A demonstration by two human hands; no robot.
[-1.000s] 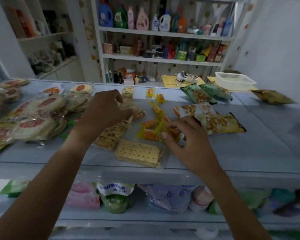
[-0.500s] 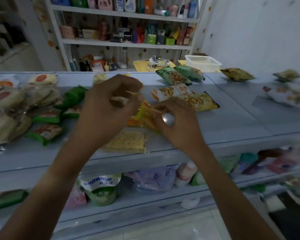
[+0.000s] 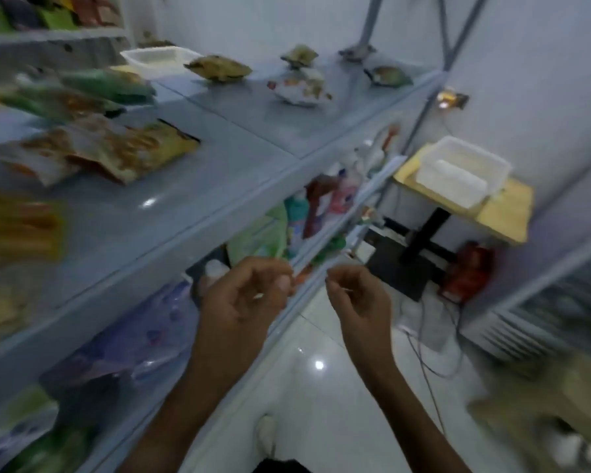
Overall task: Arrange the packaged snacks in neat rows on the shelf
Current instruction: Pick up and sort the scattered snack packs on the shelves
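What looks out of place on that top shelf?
The snack packets lie scattered and overlapping at odd angles instead of in rows, and others sit loose farther along the shelf. Both hands hover off it, below its front edge.

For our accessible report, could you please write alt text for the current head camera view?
Blurred view: a person's left hand and right hand, fingers curled, are raised side by side below the front edge of a grey shelf; whether they hold anything is unclear. Snack packets lie scattered on the shelf, and a white tub sits on a small yellow table beyond.
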